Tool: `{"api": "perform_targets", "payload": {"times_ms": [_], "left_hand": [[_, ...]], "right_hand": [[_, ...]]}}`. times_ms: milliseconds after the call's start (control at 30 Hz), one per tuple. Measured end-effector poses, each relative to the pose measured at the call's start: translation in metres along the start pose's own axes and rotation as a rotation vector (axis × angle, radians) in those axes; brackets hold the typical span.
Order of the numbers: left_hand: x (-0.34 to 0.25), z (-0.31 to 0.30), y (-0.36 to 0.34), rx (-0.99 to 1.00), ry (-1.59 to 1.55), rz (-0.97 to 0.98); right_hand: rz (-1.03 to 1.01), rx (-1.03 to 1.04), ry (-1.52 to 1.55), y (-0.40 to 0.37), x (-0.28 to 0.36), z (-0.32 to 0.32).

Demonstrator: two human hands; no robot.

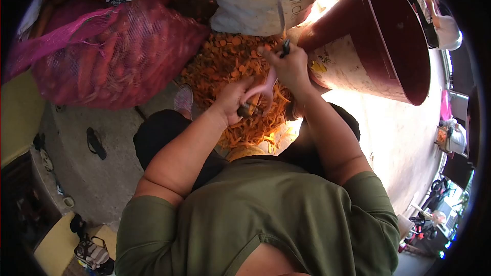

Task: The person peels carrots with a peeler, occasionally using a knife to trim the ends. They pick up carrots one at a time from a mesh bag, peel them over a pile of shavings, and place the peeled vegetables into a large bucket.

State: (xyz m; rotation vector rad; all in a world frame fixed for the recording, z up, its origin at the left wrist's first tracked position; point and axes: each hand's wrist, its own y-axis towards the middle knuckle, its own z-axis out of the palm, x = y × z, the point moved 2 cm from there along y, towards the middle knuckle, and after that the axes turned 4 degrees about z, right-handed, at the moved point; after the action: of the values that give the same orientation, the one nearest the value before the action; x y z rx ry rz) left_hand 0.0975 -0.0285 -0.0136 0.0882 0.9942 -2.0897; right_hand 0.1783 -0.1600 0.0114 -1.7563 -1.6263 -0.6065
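My left hand is closed around a carrot, whose dark end shows below the fingers. My right hand grips a pink peeler, its forked head beside the carrot. A knife with a dark handle also sticks up from the right hand, blade pointing away from me. Beneath both hands lies a pile of orange carrot peelings and round slices.
A pink mesh sack full of carrots stands at the left. Ahead is a white sack with writing. A large dark red bucket lies tilted at the right. One dark slipper rests on the floor.
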Motion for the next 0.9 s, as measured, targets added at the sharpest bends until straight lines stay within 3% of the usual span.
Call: {"api": "perform_targets", "payload": {"times_ms": [100, 200, 400, 567, 700, 733, 867, 900], "left_hand": [[-0.001, -0.003, -0.001, -0.007, 0.135, -0.004], [-0.004, 0.008, -0.008, -0.007, 0.182, 0.045], [-0.004, -0.007, -0.003, -0.007, 0.203, -0.001], [-0.004, -0.01, -0.003, 0.063, 0.228, 0.024], [-0.004, -0.014, -0.003, -0.021, 0.272, 0.095], [-0.005, -0.013, -0.004, 0.003, 0.286, 0.096], [-0.005, -0.01, -0.008, 0.097, 0.291, 0.082], [-0.005, -0.009, -0.009, 0.122, 0.282, 0.076]], "right_hand": [[0.197, -0.163, 0.11, 0.035, -0.027, -0.023], [0.253, -0.252, 0.139, 0.054, -0.041, -0.041], [0.212, -0.13, 0.07, 0.031, -0.02, -0.02], [0.288, -0.251, 0.116, 0.046, -0.03, -0.031], [0.189, -0.153, 0.198, 0.034, -0.026, -0.015], [0.096, -0.165, 0.049, 0.029, -0.021, -0.014], [0.338, -0.23, 0.053, 0.05, -0.039, -0.033], [0.303, -0.219, 0.089, 0.05, -0.041, -0.033]]}}
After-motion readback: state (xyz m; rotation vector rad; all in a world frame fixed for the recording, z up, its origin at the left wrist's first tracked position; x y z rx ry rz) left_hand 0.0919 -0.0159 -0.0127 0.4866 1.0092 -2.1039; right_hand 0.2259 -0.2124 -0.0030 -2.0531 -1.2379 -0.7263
